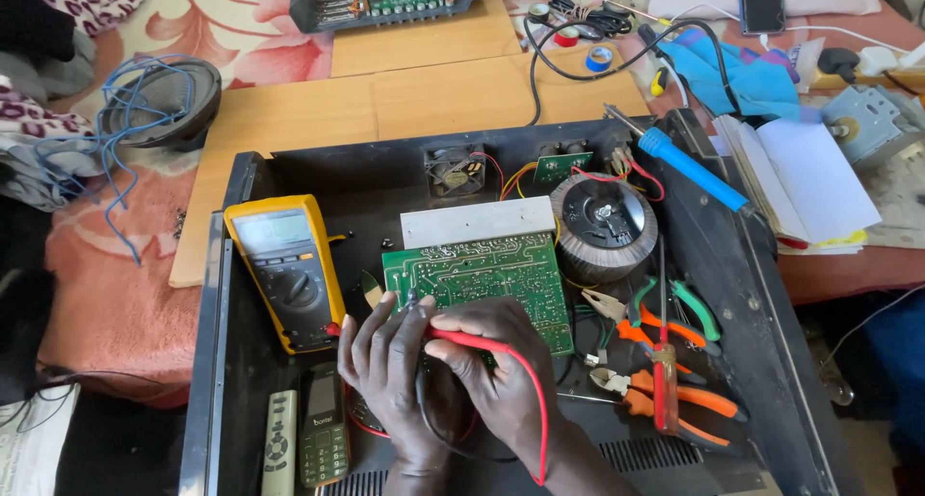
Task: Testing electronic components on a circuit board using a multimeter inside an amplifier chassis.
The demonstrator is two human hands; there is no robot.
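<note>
Chassis (pixel 752 294) on wooden board (pixel 405 101), cluttered bed.

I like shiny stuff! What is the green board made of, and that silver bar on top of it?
The green board looks like stiff fibreglass-type sheet with a glossy green coat and tiny silvery solder dots. The silver bar seems to be metal, likely aluminium: pale, matte, brushed-looking. The left hand and right hand hold probes against the board.

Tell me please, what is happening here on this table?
A person holds two meter probes against the green printed circuit board inside an open black metal chassis. The left hand holds the black probe; the right hand holds the red probe. A yellow multimeter lies beside the left hand.
</note>
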